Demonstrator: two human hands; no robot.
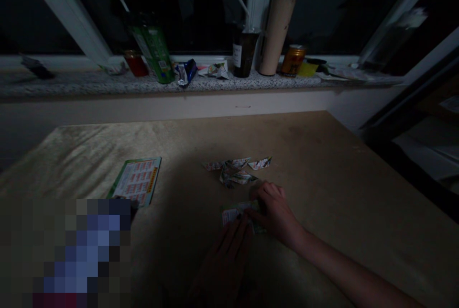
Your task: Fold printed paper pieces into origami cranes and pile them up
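On the tabletop in front of me lies a small printed sheet of paper (231, 213), green and white, partly covered by my hands. My left hand (229, 241) rests on its near side with the fingers stretched out flat. At the sheet's right part, my right hand (276, 210) has its fingers bent and its thumb lying over the paper, gripping it. Just beyond the sheet sit several folded paper pieces (234, 170) with pointed ends, in a loose cluster. A stack of printed sheets (138, 179) with red print and a green border lies farther left. The light is dim.
A brown table (301, 140) meets the wall below a speckled windowsill (208, 85). Along the sill stand a green bottle (154, 52), a dark cup with a straw (245, 52), a tall beige flask (279, 26), a gold can (293, 60) and crumpled wrappers (217, 70). The lower left is pixelated.
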